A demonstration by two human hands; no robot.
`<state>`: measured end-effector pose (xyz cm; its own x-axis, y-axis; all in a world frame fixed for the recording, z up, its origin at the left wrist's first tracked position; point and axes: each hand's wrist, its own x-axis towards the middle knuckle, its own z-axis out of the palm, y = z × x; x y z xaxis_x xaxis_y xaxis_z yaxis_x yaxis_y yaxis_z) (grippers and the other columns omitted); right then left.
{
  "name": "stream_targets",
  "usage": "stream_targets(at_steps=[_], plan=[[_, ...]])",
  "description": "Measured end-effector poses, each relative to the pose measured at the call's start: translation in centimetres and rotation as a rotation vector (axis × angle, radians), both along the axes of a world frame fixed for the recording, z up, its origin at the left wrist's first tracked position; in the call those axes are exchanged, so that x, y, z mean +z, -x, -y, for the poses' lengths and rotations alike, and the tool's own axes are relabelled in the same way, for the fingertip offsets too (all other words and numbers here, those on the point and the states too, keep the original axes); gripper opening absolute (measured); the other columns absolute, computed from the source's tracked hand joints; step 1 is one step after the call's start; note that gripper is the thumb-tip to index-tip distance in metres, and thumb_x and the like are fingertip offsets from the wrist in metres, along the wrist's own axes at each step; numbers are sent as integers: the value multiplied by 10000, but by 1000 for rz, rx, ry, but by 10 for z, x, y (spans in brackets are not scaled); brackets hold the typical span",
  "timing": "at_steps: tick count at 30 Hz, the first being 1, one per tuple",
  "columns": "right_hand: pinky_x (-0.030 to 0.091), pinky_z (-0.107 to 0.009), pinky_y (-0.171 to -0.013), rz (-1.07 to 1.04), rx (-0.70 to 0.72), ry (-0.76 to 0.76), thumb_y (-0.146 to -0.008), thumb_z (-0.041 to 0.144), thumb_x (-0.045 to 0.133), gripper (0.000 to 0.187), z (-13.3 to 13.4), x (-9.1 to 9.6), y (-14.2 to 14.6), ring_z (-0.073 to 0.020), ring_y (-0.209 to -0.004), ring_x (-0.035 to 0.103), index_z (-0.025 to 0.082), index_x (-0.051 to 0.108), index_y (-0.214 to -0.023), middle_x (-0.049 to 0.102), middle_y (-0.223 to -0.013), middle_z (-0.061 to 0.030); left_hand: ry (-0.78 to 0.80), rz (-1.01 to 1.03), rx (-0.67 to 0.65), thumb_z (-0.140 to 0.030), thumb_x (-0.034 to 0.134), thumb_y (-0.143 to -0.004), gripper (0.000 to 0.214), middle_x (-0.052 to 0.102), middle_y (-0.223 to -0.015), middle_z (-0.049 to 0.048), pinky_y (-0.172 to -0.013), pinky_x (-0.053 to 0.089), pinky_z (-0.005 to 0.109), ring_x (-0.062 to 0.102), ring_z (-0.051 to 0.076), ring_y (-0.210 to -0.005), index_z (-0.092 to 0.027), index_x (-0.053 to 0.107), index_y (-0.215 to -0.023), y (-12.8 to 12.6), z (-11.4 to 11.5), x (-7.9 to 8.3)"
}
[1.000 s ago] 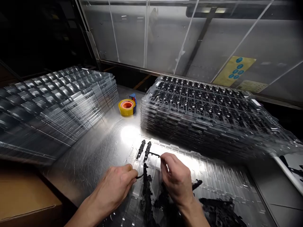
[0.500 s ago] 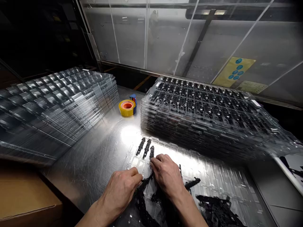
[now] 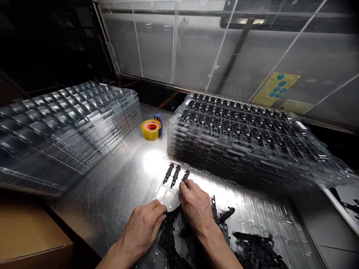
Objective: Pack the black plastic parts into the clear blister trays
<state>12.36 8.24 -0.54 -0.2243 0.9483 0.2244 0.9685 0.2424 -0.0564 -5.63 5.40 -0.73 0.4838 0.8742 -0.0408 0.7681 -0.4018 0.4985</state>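
A clear plastic tray (image 3: 246, 203) with moulded pockets lies on the metal table. Two slim black perforated parts (image 3: 175, 176) sit side by side in its upper left pockets. Beside them, my right hand (image 3: 196, 205) is closed on a third black part (image 3: 185, 175), whose upper end shows above the fingers at a pocket. My left hand (image 3: 147, 222) pinches the end of another black part (image 3: 173, 213), lower left. Loose black parts (image 3: 171, 243) lie below and between the hands, partly hidden by my right forearm. More are heaped in a pile (image 3: 258, 250) at the lower right.
Stacked clear trays filled with black parts (image 3: 238, 138) stand behind the work tray. At left rises a stack of clear trays (image 3: 84, 127). A yellow tape roll (image 3: 150, 134) rests between the stacks. A cardboard box (image 3: 30, 231) is at lower left; transparent panels (image 3: 196, 48) stand behind.
My right hand, with the black part, has shifted slightly, and the part's upper end now leans to the right in line with its neighbours. My left hand has moved slightly, still pinching its part.
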Motion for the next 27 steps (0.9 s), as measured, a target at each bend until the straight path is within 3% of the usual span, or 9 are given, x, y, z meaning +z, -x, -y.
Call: stream_targets(at_steps=[6,10,14,16,19,23,27], plan=[[432,-270,-586,22,121,9,-788,-14,545,227,10,0,1,-193,-779,594,170,639,-884,640,-926,-72,-3,22,20,-139,406,-911,238,610,-806,7,-641,434,262,600,159,-698,-222,629,-912,0,2,-2],[455,-282,-587,19,125,41,-785,-5,557,207,4,-2,1,-203,-765,589,165,640,-869,640,-899,-74,-15,43,25,-136,405,-907,242,616,-806,13,-638,440,258,602,157,-692,-217,633,-908,-2,3,-2],[486,-306,-683,-16,88,68,-889,173,557,85,-2,-3,-4,-215,-864,582,173,640,-906,640,-970,-78,-17,102,20,-134,402,-906,244,616,-808,16,-635,450,255,597,154,-693,-215,633,-916,0,4,1],[487,-332,-763,-62,74,80,-937,268,503,168,2,-1,-9,-222,-928,563,183,632,-1004,635,-1019,-75,-11,173,25,-129,391,-912,255,614,-819,17,-637,457,245,592,144,-699,-214,631,-925,3,4,5],[474,-347,-823,-242,87,151,-957,267,454,240,19,3,-16,-218,-989,527,217,584,-1152,619,-1102,-60,-49,318,27,-113,368,-923,286,610,-861,20,-664,470,223,593,125,-735,-215,631,-971,7,4,12],[456,-370,-844,-393,179,284,-887,218,563,168,36,6,-20,-232,-1030,500,276,634,-1029,595,-1182,-16,-168,435,88,-100,412,-912,281,599,-934,28,-731,479,210,602,121,-841,-218,654,-991,11,-1,21],[440,-367,-816,-402,216,225,-877,162,559,138,42,3,-21,-241,-1028,506,258,651,-912,609,-1142,-25,-154,434,195,-120,505,-874,221,598,-974,28,-803,474,230,594,139,-921,-219,680,-967,5,-16,30]])
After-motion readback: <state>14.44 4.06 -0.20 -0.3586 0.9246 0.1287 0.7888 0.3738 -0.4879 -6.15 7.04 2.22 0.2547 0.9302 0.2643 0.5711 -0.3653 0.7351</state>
